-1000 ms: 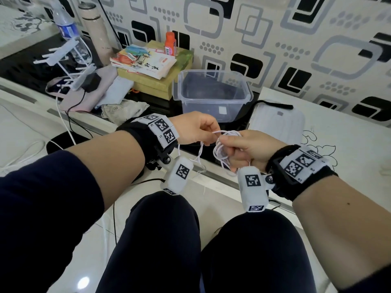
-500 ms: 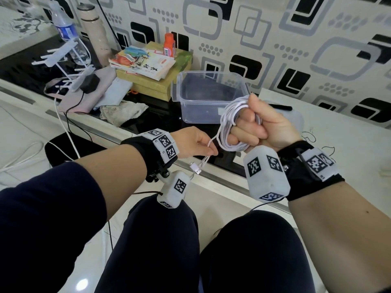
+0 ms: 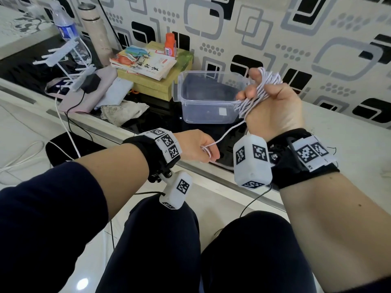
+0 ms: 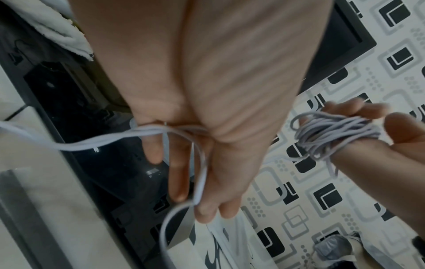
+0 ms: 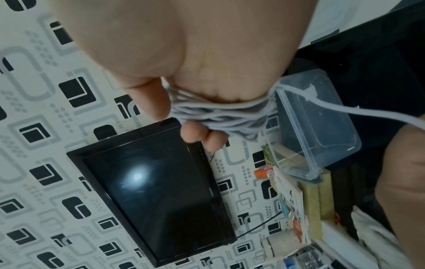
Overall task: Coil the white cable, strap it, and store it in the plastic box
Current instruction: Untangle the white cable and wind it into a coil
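Just in front of the clear plastic box (image 3: 208, 96), your right hand (image 3: 275, 106) is raised with the white cable (image 3: 257, 96) wound in many loops around its fingers, which are curled enough to keep the bundle on the hand. Below the box and nearer to you, your left hand (image 3: 198, 150) pinches the loose end of that cable between curled fingers, a single strand running up from it to the bundle. Left of the box on the dark surface (image 3: 152, 121) sit a stack of books (image 3: 146, 64) and a crumpled cloth (image 3: 122, 112); the box holds none of the cable.
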